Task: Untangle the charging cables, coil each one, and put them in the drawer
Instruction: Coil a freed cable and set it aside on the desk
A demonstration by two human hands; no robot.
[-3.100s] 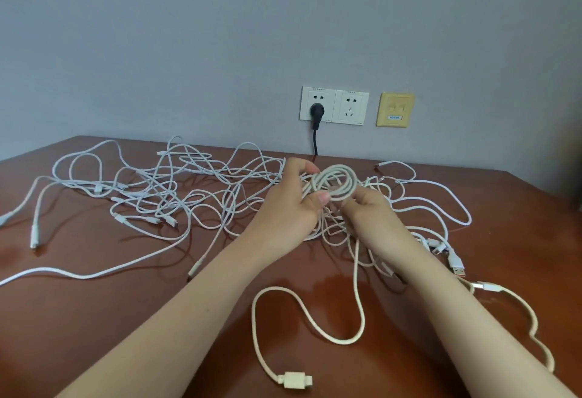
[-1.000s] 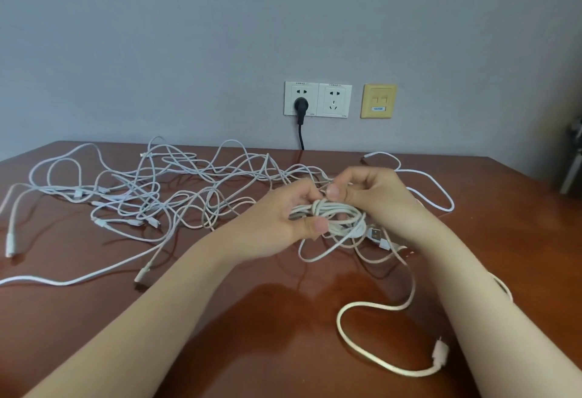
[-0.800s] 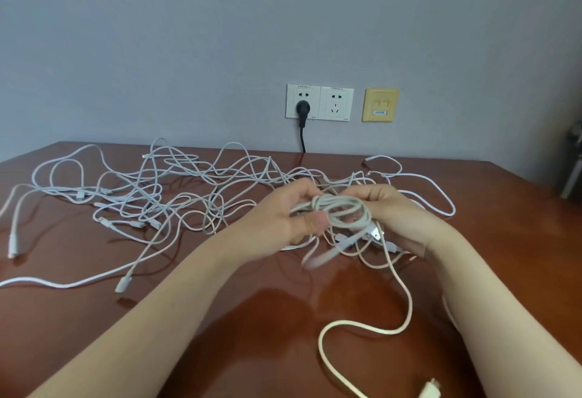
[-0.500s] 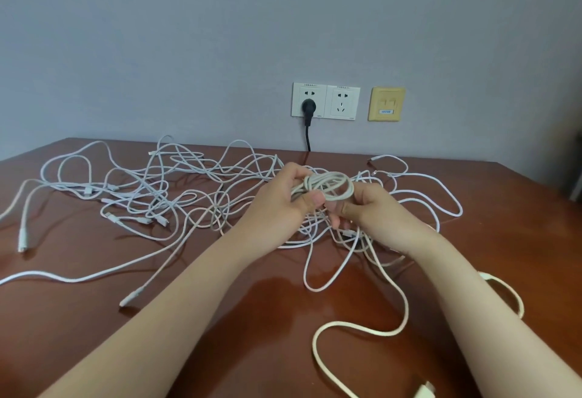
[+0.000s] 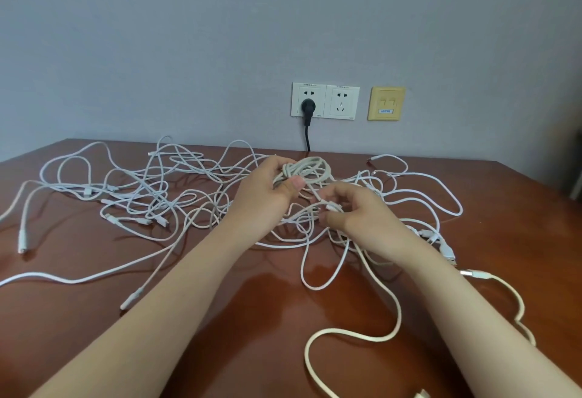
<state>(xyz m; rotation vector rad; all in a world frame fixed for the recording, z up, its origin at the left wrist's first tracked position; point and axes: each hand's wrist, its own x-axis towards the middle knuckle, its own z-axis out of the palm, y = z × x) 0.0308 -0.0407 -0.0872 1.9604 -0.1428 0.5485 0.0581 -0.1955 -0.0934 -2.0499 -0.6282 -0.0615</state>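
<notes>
While the left fingers clasp the coil, the right fingers pinch a strand (both curled tight).

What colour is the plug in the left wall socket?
Black; the plug shows best in the head view.

Left hand and right hand, fingers curled.

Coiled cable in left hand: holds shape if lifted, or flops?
Probably floppy: the coil holds its loops only where the left hand pinches it. Likely light: its tail droops slack from the right hand, so it may trail and snag.
</notes>
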